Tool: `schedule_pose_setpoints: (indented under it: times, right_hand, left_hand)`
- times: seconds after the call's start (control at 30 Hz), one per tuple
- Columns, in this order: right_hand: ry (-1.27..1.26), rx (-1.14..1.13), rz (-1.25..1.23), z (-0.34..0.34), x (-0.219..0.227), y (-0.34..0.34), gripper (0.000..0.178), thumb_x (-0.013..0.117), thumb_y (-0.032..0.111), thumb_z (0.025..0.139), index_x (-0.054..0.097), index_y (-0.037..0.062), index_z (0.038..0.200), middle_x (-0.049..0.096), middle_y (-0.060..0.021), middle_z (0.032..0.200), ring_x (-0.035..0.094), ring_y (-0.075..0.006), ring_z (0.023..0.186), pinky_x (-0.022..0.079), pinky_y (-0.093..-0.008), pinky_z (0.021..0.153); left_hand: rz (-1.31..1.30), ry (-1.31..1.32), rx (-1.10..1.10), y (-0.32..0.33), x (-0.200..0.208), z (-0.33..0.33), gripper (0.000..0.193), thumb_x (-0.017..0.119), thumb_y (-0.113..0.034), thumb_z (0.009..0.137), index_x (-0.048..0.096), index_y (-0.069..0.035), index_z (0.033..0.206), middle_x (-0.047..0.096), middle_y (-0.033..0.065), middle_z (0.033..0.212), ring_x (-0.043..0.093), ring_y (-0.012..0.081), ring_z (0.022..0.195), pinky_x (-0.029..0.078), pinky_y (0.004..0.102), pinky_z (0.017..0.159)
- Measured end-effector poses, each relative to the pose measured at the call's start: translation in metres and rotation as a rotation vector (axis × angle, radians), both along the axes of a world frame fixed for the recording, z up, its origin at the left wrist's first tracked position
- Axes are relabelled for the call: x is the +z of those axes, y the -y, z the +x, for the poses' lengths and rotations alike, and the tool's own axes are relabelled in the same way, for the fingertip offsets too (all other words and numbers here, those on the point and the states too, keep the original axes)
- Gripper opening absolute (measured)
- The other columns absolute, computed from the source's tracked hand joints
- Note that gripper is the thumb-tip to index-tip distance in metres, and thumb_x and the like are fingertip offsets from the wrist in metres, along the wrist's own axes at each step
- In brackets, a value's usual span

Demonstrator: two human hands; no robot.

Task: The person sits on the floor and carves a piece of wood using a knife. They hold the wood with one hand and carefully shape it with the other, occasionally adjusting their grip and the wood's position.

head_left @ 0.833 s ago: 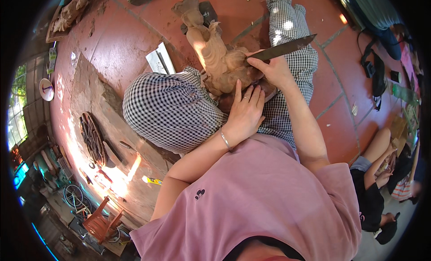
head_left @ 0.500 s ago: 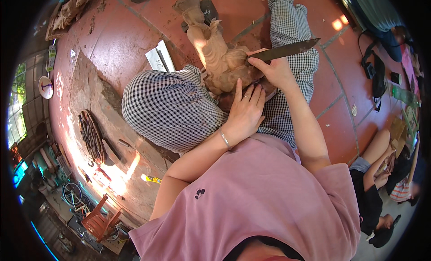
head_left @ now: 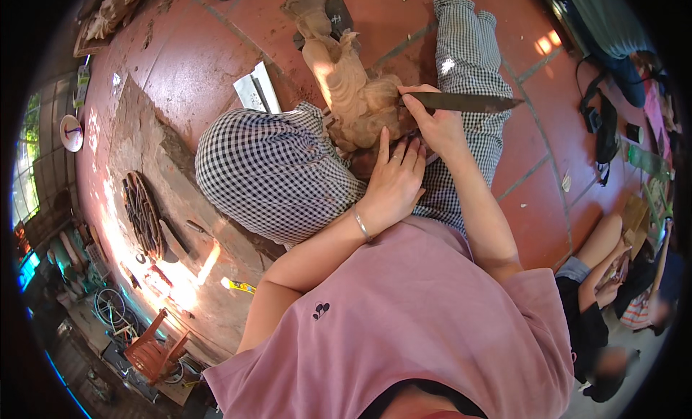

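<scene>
A carved wooden figure [head_left: 355,87] lies across my lap, its narrower end pointing away over the tiled floor. My left hand [head_left: 393,177] rests on the near end of the carving, fingers extended and a little apart, with a bracelet at the wrist. At the right side of the wood, my right hand [head_left: 440,129] pinches a long dark blade [head_left: 472,102] between thumb and fingers. Its pointed end sticks out to the right over my checked trouser leg [head_left: 468,58]. The blade's other end meets the carving near my fingertips; exact contact there cannot be made out.
At left lies a large wooden board [head_left: 155,156] bearing a bundle of dark tools [head_left: 144,217] and a yellow cutter [head_left: 238,285]. A white paper packet [head_left: 256,89] sits beyond my knee. Another person [head_left: 598,275] sits at the right, near a green bottle [head_left: 649,159].
The blade has swung from slanting upward to nearly level, its tip lower. My right hand has shifted slightly with it; my left hand stays on the carving.
</scene>
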State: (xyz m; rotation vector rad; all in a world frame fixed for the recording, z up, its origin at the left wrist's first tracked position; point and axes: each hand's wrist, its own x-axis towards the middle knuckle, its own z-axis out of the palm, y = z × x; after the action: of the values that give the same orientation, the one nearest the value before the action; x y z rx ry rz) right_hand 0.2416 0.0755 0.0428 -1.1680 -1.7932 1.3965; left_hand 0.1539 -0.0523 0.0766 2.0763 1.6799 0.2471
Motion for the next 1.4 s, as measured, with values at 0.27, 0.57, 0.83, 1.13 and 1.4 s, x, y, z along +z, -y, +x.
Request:
schedule_pose_setpoints:
  times: [0.27,0.57,0.83,1.13,1.4]
  right_hand:
    - [0.016,-0.087,0.223,-0.013,-0.007,0.02,0.026,0.069,0.018,0.086,0.068,0.0012,0.105,0.067,-0.0129,0.1,0.064,-0.0266,0.094,0.05,-0.0349,0.082]
    - [-0.044,-0.074,0.098,-0.006,-0.001,0.018,0.024,0.067,0.014,0.087,0.067,-0.0008,0.106,0.069,-0.0125,0.105,0.065,-0.0256,0.097,0.05,-0.0336,0.085]
    - [-0.004,-0.114,-0.001,-0.011,0.003,0.016,0.026,0.068,0.017,0.088,0.068,-0.0014,0.105,0.07,-0.0122,0.099,0.065,-0.0211,0.091,0.05,-0.0309,0.08]
    - [0.002,-0.089,0.006,-0.011,0.012,0.013,0.025,0.067,0.017,0.088,0.068,-0.0016,0.105,0.069,-0.0126,0.096,0.066,-0.0219,0.091,0.05,-0.0309,0.081]
    - [0.063,0.017,-0.03,-0.003,0.013,-0.002,0.023,0.068,0.016,0.086,0.069,-0.0001,0.103,0.07,-0.0139,0.091,0.067,-0.0218,0.084,0.051,-0.0315,0.075]
  left_hand:
    - [0.161,0.29,0.285,-0.002,0.008,-0.002,0.054,0.072,-0.014,0.075,0.055,0.009,0.121,0.049,0.0249,0.134,0.049,0.0373,0.124,0.031,0.051,0.109]
    - [0.101,0.608,0.455,-0.005,0.009,-0.006,0.054,0.069,-0.007,0.076,0.049,0.006,0.124,0.029,0.0354,0.146,0.064,0.0417,0.094,0.054,0.0409,0.08]
    - [0.058,0.627,0.469,-0.01,0.005,-0.004,0.06,0.071,-0.007,0.076,0.045,0.005,0.129,0.023,0.0317,0.151,0.067,0.0366,0.092,0.057,0.0355,0.075]
    - [0.086,0.619,0.439,-0.009,0.002,-0.006,0.059,0.07,-0.009,0.076,0.047,0.003,0.129,0.022,0.0321,0.151,0.066,0.0377,0.095,0.057,0.036,0.078]
    - [-0.022,0.684,0.389,-0.015,0.008,-0.009,0.058,0.07,-0.01,0.074,0.049,0.003,0.127,0.021,0.0349,0.15,0.062,0.0416,0.1,0.054,0.0418,0.083]
